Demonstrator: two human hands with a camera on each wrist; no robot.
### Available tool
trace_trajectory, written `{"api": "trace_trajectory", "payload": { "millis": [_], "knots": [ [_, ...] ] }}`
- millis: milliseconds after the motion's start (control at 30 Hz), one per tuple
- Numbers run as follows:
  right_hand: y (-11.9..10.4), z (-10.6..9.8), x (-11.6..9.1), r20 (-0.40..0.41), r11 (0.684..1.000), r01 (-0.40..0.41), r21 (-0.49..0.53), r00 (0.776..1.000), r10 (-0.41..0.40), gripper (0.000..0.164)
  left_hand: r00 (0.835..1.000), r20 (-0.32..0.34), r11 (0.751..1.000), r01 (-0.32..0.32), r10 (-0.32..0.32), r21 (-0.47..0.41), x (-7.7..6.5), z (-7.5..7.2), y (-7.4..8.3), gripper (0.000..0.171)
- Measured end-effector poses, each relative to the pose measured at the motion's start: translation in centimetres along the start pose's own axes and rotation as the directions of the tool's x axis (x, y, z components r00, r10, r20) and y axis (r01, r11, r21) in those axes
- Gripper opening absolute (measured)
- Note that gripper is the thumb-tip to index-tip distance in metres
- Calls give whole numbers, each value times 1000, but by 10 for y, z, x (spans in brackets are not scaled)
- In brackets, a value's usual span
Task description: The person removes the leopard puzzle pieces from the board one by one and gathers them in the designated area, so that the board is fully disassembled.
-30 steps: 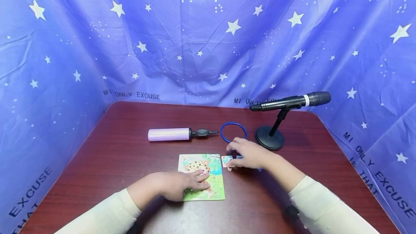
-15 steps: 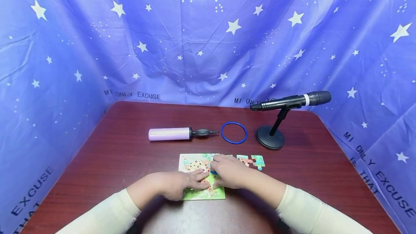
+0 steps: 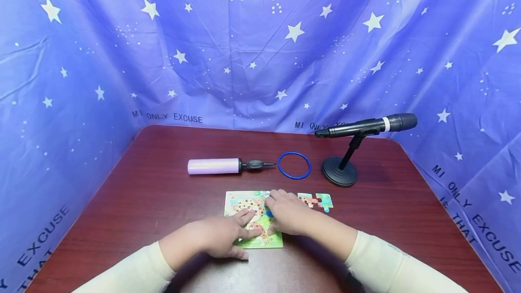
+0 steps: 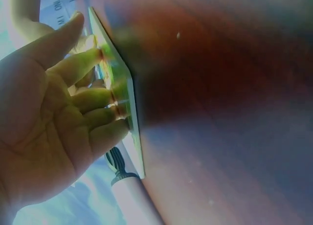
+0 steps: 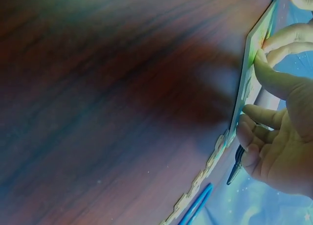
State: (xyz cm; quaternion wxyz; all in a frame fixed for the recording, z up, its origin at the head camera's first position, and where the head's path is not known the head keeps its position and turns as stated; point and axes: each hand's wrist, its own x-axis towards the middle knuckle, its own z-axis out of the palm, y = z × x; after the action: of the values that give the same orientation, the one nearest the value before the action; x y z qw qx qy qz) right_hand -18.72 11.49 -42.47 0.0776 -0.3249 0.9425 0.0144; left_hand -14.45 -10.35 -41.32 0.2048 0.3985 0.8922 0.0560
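Note:
A jigsaw board [image 3: 278, 240] with spotted cartoon animals on a green and blue picture lies flat on the table. My left hand [image 3: 221, 237] rests its fairly straight fingertips on the middle of it, the thumb off its front edge. At the board's right side, my right hand [image 3: 290, 214] touches the picture with thumb and fingertips set apart, and no loose piece shows between them. In the right wrist view the thumb [image 5: 276, 80] touches the board, and the other fingers bend loosely. Loose jigsaw pieces [image 3: 324, 200] lie in a row right of the board, partly behind the right hand.
Behind the board lie a lilac hand pump [image 3: 214, 166] with a black nozzle and a blue ring [image 3: 294, 165]. A black microphone [image 3: 366, 127] on a round-based stand [image 3: 339, 172] stands at the back right. A starry blue curtain [image 3: 244, 58] surrounds the table [image 3: 130, 193].
My right hand has moved left from the loose pieces onto the board's right side. My left hand stays on the board, its thumb now spread toward the front edge.

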Motion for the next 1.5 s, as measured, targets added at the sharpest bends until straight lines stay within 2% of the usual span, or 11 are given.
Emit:
{"api": "trace_trajectory", "payload": {
  "millis": [100, 367, 533, 733, 800, 1000, 1100, 1233, 1333, 1500],
  "knots": [
    [-1, 1, 2, -3, 1000, 16, -2, 1000, -16, 55, 1000, 10, 1000, 11, -11, 21, 1, -3, 0, 63],
    [1, -1, 5, 42, 997, 11, 73, 999, -15, 50, 1000, 16, 995, 10, -12, 100, 2, -3, 1, 61],
    [4, -1, 5, 26, 995, 41, 91, 999, -44, 48, 1000, 17, 990, 4, -7, 144, 2, -5, 1, 63],
    [6, 1, 4, 10, 989, 53, 136, 998, -55, 50, 1000, 14, 998, 10, -11, 62, 2, -4, 0, 66],
    [7, 2, 4, 6, 986, 46, 159, 999, -47, 50, 1000, 6, 998, 17, -17, 59, 1, -3, 1, 66],
    [10, 3, 3, 7, 976, 35, 213, 999, -38, 49, 1000, -5, 986, 29, -28, 166, 3, 0, 8, 64],
    [13, 2, 4, -14, 967, 65, 248, 998, -63, 38, 999, 2, 982, 36, -37, 185, 4, -1, 10, 62],
    [16, 2, 9, -79, 940, 113, 321, 993, -92, 20, 999, 21, 980, 43, -48, 197, 4, -4, 10, 60],
    [17, 4, 13, -98, 929, 123, 348, 991, -94, 18, 998, 28, 980, 46, -52, 195, 5, -6, 11, 60],
    [25, 7, 17, -69, 889, 121, 441, 993, -101, 17, 998, 24, 977, 50, -57, 209, 6, -6, 11, 61]
  ]
}}
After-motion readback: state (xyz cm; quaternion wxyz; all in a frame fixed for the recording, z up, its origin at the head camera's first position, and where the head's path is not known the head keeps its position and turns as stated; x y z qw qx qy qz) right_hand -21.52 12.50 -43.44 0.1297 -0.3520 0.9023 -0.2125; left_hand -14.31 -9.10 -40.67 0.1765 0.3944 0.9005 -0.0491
